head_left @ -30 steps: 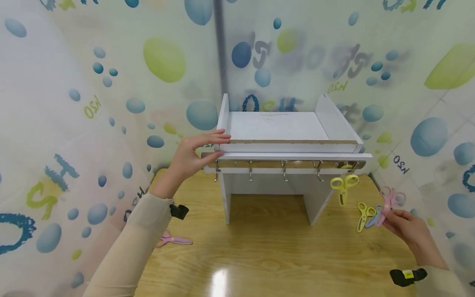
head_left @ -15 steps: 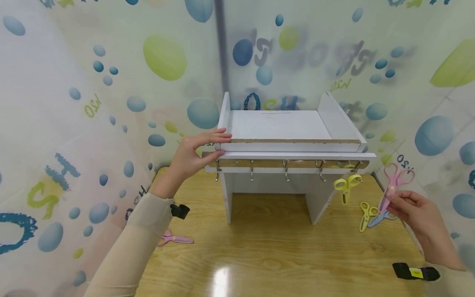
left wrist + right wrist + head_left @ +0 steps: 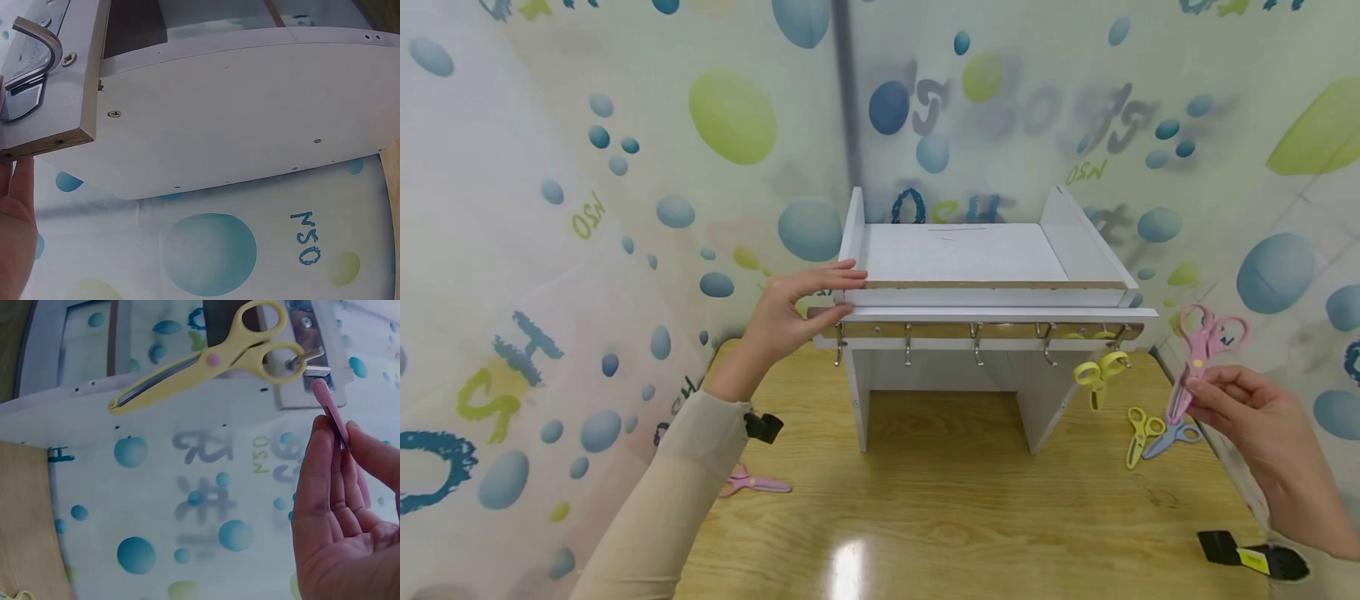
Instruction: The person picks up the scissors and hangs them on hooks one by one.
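My left hand [image 3: 786,317] holds the left front corner of a small white shelf [image 3: 970,297], fingers on top and thumb at the front ledge. Along the shelf's front runs a shiny metal rail [image 3: 940,331] with several hooks. Yellow scissors [image 3: 1099,385] hang by a handle loop from the rightmost hook. To the right of them, my right hand [image 3: 1258,433] pinches pink scissors [image 3: 1198,360] by the blade end between thumb and fingers, handle loops upward. The right wrist view shows these pink scissors [image 3: 329,406] nearly edge-on, close beside the hook.
On the wooden table [image 3: 925,517], yellow scissors [image 3: 1135,448] and blue scissors [image 3: 1165,440] lie at the right, below the raised pair. Another pair of pink scissors [image 3: 765,484] lies at the left, partly behind the left forearm. Patterned wall covering [image 3: 730,217] encloses the back and sides.
My right hand has raised the pink scissors from beside the blue pair to about the rail's height, and their handles now stand more upright. My left hand keeps its hold on the shelf.
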Available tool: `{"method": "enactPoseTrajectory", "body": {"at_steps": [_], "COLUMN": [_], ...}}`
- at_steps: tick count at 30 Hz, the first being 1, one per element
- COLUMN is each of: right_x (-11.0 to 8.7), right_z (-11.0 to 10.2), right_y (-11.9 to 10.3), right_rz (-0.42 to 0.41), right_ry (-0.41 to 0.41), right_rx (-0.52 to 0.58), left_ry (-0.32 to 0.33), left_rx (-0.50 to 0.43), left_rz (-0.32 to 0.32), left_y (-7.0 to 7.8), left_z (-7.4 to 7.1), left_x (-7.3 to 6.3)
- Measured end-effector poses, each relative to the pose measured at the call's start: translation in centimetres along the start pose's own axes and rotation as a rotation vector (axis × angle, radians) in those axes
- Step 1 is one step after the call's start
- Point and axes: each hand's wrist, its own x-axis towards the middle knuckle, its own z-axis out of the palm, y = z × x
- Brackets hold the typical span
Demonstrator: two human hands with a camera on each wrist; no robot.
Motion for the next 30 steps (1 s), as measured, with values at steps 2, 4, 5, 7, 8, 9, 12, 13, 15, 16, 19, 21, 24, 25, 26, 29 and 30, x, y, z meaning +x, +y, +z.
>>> {"method": "enactPoseTrajectory", "body": {"at_steps": [2, 4, 5, 7, 8, 9, 12, 13, 15, 16, 19, 21, 24, 25, 26, 29, 30], "right_x": [-0.1, -0.2, -0.3, -0.3, -0.3, -0.4, -0.5, -0.6, -0.8, -0.8, -1.0, -1.1, -1.1, -1.1, -1.1, -1.1, -1.0], "right_z": [0.4, 0.8, 1.1, 1.6, 2.0, 2.2, 3.1, 3.4, 3.9, 4.1, 4.8, 5.4, 6.2, 6.4, 6.6, 7.2, 7.4], "right_y": [-0.3, -0.5, -0.5, -0.6, -0.7, -0.7, -0.9, -0.9, -1.0, -1.1, -1.2, -1.3, -1.2, -1.1, -1.0, -0.6, -0.5], "right_rz": [-0.010, -0.039, -0.055, -0.097, -0.117, -0.131, -0.135, -0.129, -0.110, -0.100, -0.082, -0.077, -0.079, -0.082, -0.085, -0.098, -0.098], "right_ry": [-0.017, -0.041, -0.052, -0.087, -0.105, -0.124, -0.155, -0.160, -0.162, -0.162, -0.169, -0.184, -0.221, -0.240, -0.260, -0.313, -0.327], "right_rx": [0.002, -0.004, -0.011, -0.024, -0.035, -0.043, -0.074, -0.086, -0.108, -0.121, -0.163, -0.186, -0.212, -0.209, -0.203, -0.191, -0.188], "left_ry": [0.001, 0.002, 0.003, 0.002, 0.001, 0.002, 0.003, 0.003, 0.003, 0.003, 0.003, 0.003, 0.002, 0.001, 0.001, 0.001, 0.000], "left_rx": [0.001, 0.001, 0.003, 0.004, 0.004, 0.005, 0.003, 0.001, 0.000, -0.002, -0.001, 0.003, 0.001, -0.002, -0.001, 0.000, 0.001], "left_rz": [-0.003, -0.003, -0.005, -0.008, -0.009, -0.010, -0.010, -0.009, -0.009, -0.007, -0.005, -0.008, -0.014, -0.015, -0.017, -0.018, -0.018], "left_y": [0.0, -0.1, -0.1, -0.1, -0.1, 0.0, 0.0, 0.1, 0.1, 0.1, 0.1, 0.1, 0.1, 0.1, 0.1, 0.2, 0.2], "left_z": [0.0, 0.1, 0.1, 0.1, 0.0, 0.0, 0.0, 0.1, 0.1, 0.1, 0.1, 0.1, 0.0, 0.0, 0.0, 0.1, 0.1], "left_x": [0.0, -0.1, -0.1, -0.1, -0.1, -0.1, -0.1, -0.1, -0.1, -0.1, -0.1, -0.1, -0.1, -0.1, -0.1, 0.0, 0.0]}}
